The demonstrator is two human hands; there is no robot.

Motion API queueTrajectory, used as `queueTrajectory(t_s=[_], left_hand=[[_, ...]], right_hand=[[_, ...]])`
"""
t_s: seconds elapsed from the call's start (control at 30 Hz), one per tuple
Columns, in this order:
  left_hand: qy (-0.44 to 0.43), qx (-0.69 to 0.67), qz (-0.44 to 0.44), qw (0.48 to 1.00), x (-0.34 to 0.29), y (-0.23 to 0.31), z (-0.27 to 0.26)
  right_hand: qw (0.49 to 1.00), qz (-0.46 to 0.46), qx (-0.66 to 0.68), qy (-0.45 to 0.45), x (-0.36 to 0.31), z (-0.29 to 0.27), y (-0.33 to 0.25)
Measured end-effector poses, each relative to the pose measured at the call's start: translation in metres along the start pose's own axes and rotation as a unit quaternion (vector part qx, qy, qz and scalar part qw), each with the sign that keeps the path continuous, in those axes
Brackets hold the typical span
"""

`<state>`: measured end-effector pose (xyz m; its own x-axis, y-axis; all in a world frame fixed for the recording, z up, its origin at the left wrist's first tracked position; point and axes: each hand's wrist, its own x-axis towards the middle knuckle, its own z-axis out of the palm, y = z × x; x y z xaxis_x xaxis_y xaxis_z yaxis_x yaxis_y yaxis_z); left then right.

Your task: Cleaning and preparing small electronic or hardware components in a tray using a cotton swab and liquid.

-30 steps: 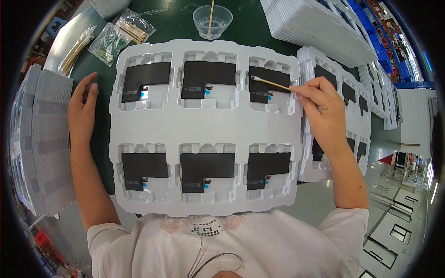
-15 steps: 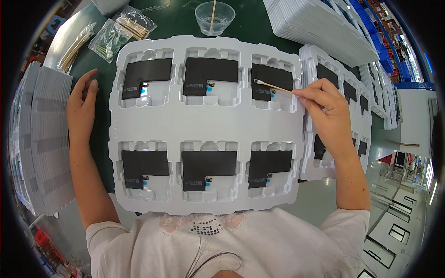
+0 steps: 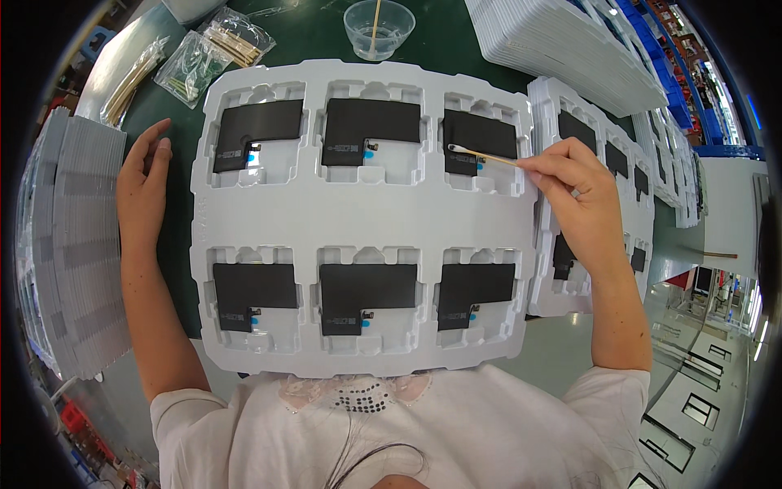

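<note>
Between my fingertips, my right hand point(image 3: 577, 191) pinches a wooden cotton swab point(image 3: 487, 156). Its white tip lies over a black L-shaped battery point(image 3: 482, 130) in the far right pocket of a white plastic tray point(image 3: 358, 213). Whether the tip touches the surface I cannot tell. Several similar batteries fill the other pockets, such as the far middle battery point(image 3: 373, 121) and the near middle battery point(image 3: 366, 285), each with a small connector and a blue spot. Off the tray's left edge, my left hand point(image 3: 145, 175) rests with fingers apart and holds nothing.
Beyond the tray stands a clear plastic cup point(image 3: 379, 33) with a stick in it. Bags of swabs point(image 3: 195, 69) lie far left. Stacked trays rise at the left point(image 3: 81, 244) and far right point(image 3: 554, 49); another battery-filled tray point(image 3: 599, 138) adjoins on the right.
The swab tip has shifted slightly down and toward the right on the far right battery, along with my right hand. My left hand has hardly moved.
</note>
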<state>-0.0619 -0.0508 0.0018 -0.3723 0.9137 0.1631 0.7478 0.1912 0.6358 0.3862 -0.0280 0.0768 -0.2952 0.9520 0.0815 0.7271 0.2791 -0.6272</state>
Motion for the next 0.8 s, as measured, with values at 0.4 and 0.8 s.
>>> queueTrajectory(t_s=[0.4, 0.8], left_hand=[[0.006, 0.0, -0.006, 1.0, -0.001, 0.001, 0.001], [0.001, -0.002, -0.004, 1.0, -0.001, 0.001, 0.001]], right_hand=[[1.0, 0.016, -0.009, -0.004, 0.001, -0.002, -0.003], [0.999, 0.005, 0.004, 0.051, 0.005, 0.001, -0.001]])
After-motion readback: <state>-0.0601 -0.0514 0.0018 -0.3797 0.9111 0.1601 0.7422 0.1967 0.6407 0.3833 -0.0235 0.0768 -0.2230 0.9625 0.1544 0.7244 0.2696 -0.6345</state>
